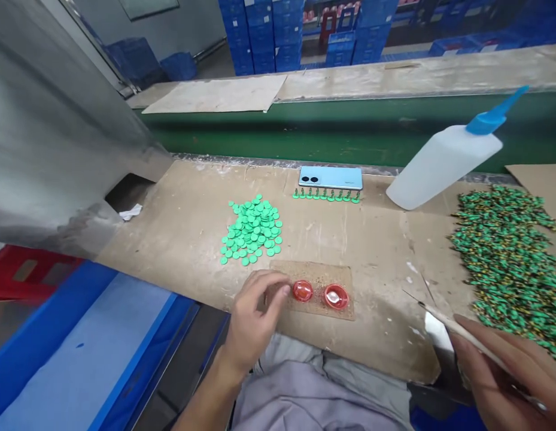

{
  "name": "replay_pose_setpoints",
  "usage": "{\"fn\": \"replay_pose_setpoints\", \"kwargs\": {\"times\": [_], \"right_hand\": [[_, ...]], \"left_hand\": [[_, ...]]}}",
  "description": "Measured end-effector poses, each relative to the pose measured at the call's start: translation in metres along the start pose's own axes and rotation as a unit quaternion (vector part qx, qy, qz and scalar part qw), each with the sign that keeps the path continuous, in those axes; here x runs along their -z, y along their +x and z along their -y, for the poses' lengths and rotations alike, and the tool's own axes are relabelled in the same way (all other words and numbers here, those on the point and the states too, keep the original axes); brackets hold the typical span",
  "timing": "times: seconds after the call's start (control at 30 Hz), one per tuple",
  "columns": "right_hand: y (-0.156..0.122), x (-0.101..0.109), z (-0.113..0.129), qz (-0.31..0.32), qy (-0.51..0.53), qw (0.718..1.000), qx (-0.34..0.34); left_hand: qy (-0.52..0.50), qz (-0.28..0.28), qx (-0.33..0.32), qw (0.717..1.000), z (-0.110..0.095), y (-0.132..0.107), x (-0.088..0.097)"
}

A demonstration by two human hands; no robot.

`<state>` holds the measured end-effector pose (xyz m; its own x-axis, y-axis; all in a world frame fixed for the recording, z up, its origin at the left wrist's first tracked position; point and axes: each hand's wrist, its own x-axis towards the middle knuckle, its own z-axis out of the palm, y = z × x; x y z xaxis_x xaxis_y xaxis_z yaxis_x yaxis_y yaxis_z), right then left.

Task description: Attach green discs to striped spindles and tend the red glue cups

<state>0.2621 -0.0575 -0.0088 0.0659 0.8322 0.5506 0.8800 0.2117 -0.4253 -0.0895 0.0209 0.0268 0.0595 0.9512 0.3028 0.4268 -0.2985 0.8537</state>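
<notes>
Needle-tipped wooden stick [467, 333] is gripped in the right hand [500, 377]; the loosely curled, empty left hand [255, 314] is just beside two small red dishes [302, 291].

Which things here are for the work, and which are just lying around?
For the work: right hand holding a needle-tipped stick, left hand, two red dishes, green discs, green studs.
Just lying about: blue phone, squeeze bottle, crumpled tissue, blue crates.

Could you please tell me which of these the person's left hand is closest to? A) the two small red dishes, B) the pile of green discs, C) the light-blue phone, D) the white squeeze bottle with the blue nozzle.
A. The fingertips of the left hand sit right beside the two small red dishes.
</notes>
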Motion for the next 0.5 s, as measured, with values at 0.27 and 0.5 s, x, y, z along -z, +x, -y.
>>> {"fn": "replay_pose_setpoints", "kwargs": {"times": [0.27, 0.5], "right_hand": [[0.028, -0.012, 0.014, 0.022, 0.004, 0.999, 0.037], [0.039, -0.017, 0.018, 0.060, -0.039, 0.995, 0.074]], "left_hand": [[-0.084, 0.115, 0.098, 0.985, 0.006, 0.025, -0.006], [-0.090, 0.113, 0.145, 0.979, 0.011, 0.027, -0.009]]}}
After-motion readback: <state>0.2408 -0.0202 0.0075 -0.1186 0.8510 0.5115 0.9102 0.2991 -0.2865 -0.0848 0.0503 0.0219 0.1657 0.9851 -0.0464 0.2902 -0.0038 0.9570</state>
